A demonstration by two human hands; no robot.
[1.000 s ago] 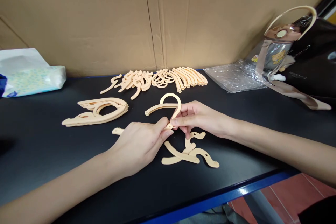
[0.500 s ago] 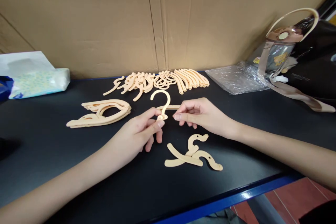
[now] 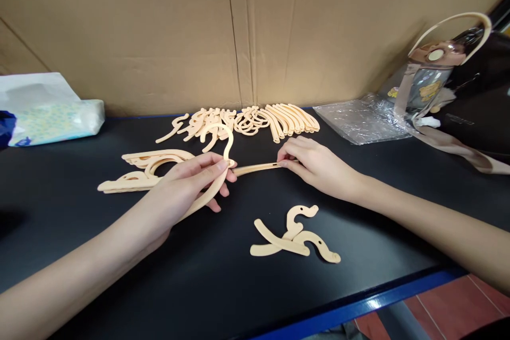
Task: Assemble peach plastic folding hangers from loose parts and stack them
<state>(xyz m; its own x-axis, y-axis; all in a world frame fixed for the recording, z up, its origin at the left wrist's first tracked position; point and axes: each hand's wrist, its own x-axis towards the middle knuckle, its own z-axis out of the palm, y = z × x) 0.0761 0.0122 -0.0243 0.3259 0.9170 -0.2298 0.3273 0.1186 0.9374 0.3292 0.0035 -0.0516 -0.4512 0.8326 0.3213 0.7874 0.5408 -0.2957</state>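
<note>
My left hand (image 3: 187, 183) is closed round a peach plastic hanger (image 3: 227, 162) at the joint under its hook, with one arm of the hanger running down under my palm. My right hand (image 3: 314, 162) pinches the tip of the hanger's other arm, which stretches out level between the two hands. Three loose hanger parts (image 3: 295, 236) lie crossed on the black table (image 3: 79, 244) in front of my right forearm. A stack of assembled hangers (image 3: 147, 170) lies just left of my left hand.
A row of several loose peach parts (image 3: 247, 119) lies along the back, under a cardboard wall (image 3: 159, 32). A tissue pack (image 3: 51, 119) sits at the far left. A clear plastic bag (image 3: 360, 119), a strapped bottle (image 3: 428, 79) and a black bag (image 3: 478, 111) are at the right.
The hands have moved apart: the left went left with the hook, the right went right, and the hanger's arm now stretches out between them.
</note>
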